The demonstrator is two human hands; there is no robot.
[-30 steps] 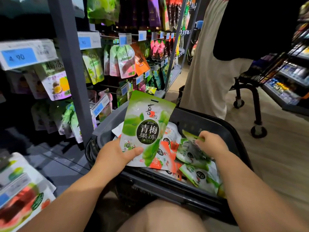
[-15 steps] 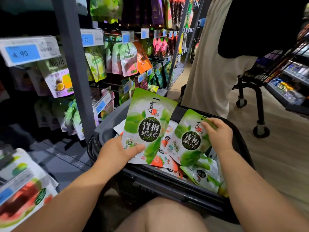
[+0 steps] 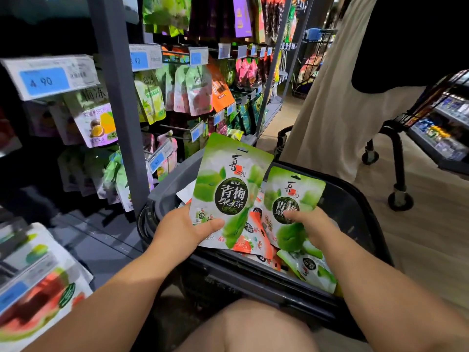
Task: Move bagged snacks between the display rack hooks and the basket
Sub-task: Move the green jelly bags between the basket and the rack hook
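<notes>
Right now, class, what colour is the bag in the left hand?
The bag is green and white; the head view shows it.

1. The display rack [image 3: 119, 110] stands left of the basket [image 3: 253, 273].
2. Loose bags [image 3: 312, 270] lie in the basket.
3. Above them, the left bag [image 3: 228, 184], in the left hand [image 3: 182, 229], is just beside the right bag [image 3: 289, 199], in the right hand [image 3: 314, 227].

Two green bags are held up: one green bag [image 3: 229, 189] in the left hand [image 3: 180, 232], a second green bag [image 3: 291, 189] in the right hand [image 3: 314, 227]. One basket [image 3: 253, 275] sits below both hands; its heaped bags [image 3: 312, 270] overlap too much to count.
</notes>
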